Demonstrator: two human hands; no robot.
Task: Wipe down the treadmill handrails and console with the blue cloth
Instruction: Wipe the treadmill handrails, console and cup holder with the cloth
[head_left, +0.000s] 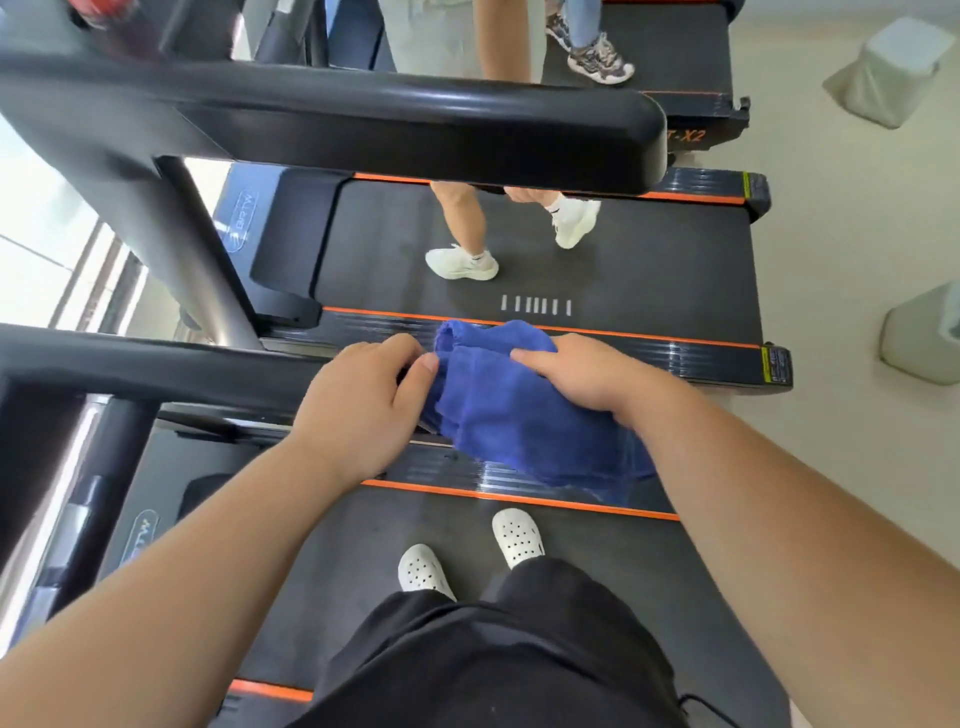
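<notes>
Both hands on the blue cloth (511, 410) at the handrail's (171, 369) free end.
Left hand (363, 410) fingers pinch its left edge; right hand (587, 376) fingers clamp its top; open floor (841, 218) lies right.

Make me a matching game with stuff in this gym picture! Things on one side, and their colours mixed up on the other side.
Things:
1. cloth held in both hands
2. clogs on the wearer's feet
3. handrail by the left hand
4. stripe along the treadmill's edge

Colours:
A. black
B. orange
C. blue
D. white

Pairs: 1-C, 2-D, 3-A, 4-B
</notes>
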